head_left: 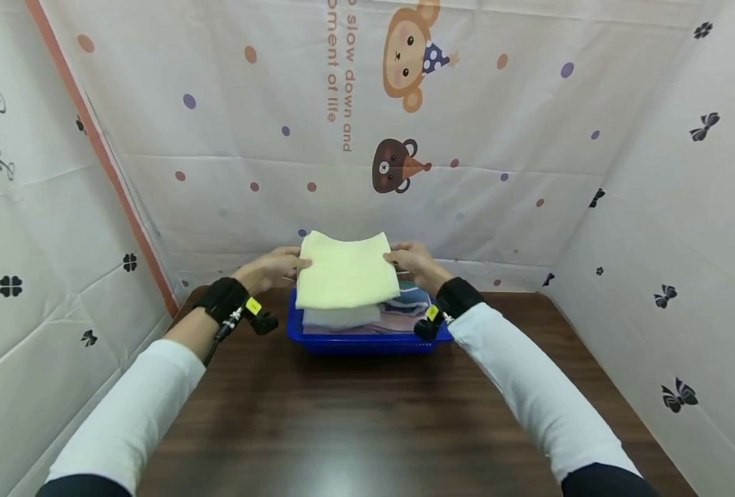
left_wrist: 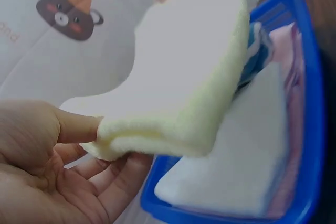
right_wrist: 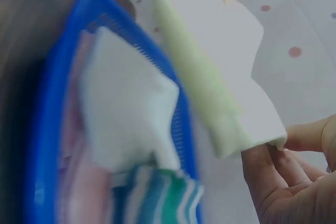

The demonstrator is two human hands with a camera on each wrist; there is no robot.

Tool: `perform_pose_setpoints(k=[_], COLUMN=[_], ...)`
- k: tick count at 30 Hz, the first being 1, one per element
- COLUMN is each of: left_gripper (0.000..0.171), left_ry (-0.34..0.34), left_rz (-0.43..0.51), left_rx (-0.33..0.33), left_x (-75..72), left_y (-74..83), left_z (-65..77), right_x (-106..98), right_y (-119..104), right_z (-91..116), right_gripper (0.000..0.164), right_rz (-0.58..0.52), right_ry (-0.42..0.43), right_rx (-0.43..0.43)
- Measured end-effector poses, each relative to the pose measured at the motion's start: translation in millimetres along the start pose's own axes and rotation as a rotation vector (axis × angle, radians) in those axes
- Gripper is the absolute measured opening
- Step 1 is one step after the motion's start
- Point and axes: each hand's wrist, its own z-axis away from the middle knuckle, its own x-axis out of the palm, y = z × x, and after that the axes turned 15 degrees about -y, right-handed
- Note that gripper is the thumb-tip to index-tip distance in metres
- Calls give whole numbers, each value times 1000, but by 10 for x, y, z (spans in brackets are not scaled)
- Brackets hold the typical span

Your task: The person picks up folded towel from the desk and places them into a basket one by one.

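Note:
A folded pale yellow towel [head_left: 345, 270] is held up above a blue plastic basket [head_left: 367, 344]. My left hand [head_left: 274, 268] pinches its left edge, thumb on top and fingers beneath, as the left wrist view shows. At the opposite edge my right hand [head_left: 418, 265] pinches the towel between thumb and fingers. Below it in the basket lie a folded white towel [right_wrist: 126, 98], a blue, green and white striped cloth [right_wrist: 157, 195] and pink cloth [left_wrist: 286, 51]. The yellow towel covers part of the basket's contents in the head view.
The basket stands on a dark brown wooden table [head_left: 342, 414], near its far edge. A white printed curtain [head_left: 230, 138] hangs behind the table, and similar printed sheets line the left and right sides. Each wrist carries a black strap with a small camera.

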Motion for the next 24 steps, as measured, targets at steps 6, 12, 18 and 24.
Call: perform_pose_setpoints(k=[6, 12, 18, 24], left_gripper=[54, 46, 48, 49], left_ry=[113, 206, 223, 274], left_rz=[-8, 29, 47, 21], left_rx=[-28, -55, -116, -219], left_x=[-119, -108, -41, -124], left_y=[102, 82, 25, -103], left_z=[-189, -342, -557, -849], right_x=[31, 16, -49, -26], right_y=[-190, -109, 117, 228], right_z=[-209, -425, -539, -630], right_gripper=[42, 37, 39, 39], right_rz=[17, 18, -11, 28], right_ry=[61, 89, 79, 99], right_rx=[-59, -66, -23, 20])
